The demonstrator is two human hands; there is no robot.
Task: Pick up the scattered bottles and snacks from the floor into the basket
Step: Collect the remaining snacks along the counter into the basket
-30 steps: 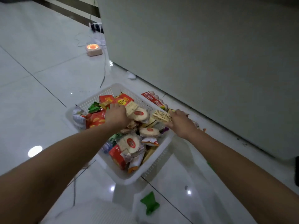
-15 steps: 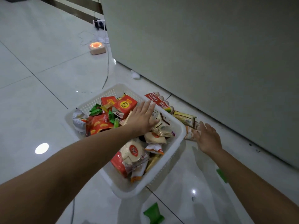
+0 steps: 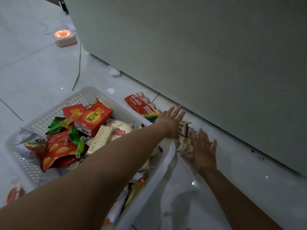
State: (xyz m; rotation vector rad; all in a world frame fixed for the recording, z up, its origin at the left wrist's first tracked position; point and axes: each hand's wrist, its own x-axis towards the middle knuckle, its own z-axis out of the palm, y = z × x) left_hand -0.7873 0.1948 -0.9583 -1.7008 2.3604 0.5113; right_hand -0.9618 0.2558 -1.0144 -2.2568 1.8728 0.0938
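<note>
We reach both hands, left hand (image 3: 171,122) and right hand (image 3: 201,151), fingers spread and empty, over the snack packets (image 3: 184,135) lying beside the basket (image 3: 93,95). Judged light, crinkly, slippery: pinch edges.

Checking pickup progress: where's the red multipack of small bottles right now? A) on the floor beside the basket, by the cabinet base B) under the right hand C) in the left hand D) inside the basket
A: the red multipack of bottles lies on the floor outside the basket rim, near the cabinet base; the left hand is open beside it.
</note>
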